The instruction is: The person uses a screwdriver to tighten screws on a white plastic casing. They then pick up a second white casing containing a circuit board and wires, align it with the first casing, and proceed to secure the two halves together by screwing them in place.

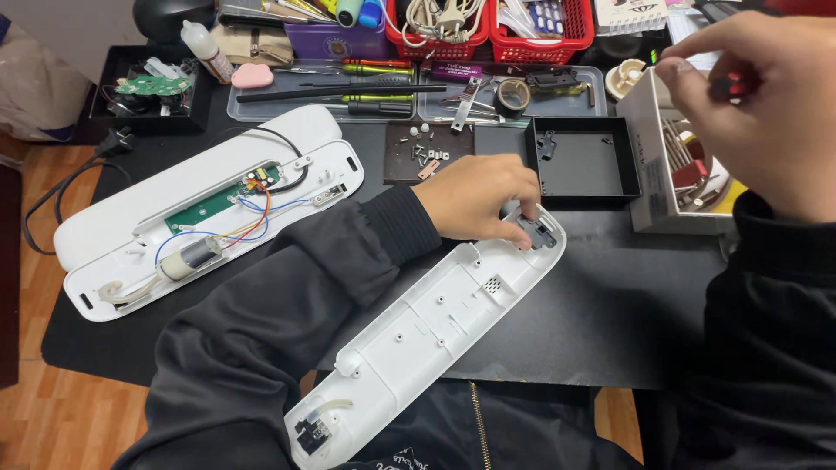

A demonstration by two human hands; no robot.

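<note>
A long white plastic housing half (435, 326) lies diagonally on the black mat (592, 296) before me. My left hand (479, 196) rests on its far end, fingers pressing a small dark grey part (537, 231) seated there. My right hand (758, 96) is raised at the upper right above an open white box (649, 165) of small parts, its fingers pinched on a small dark object. To the left sits the other white housing half (209, 213), open, showing a green circuit board, coloured wires and a small motor.
An empty black tray (585, 161) stands beyond my left hand. A brown tray (427, 150) holds screws and small pieces. Clear trays with screwdrivers (366, 91) and tape line the back, along with red baskets (488, 26) and a black bin (148, 87) of parts. A power cord (61, 187) hangs at left.
</note>
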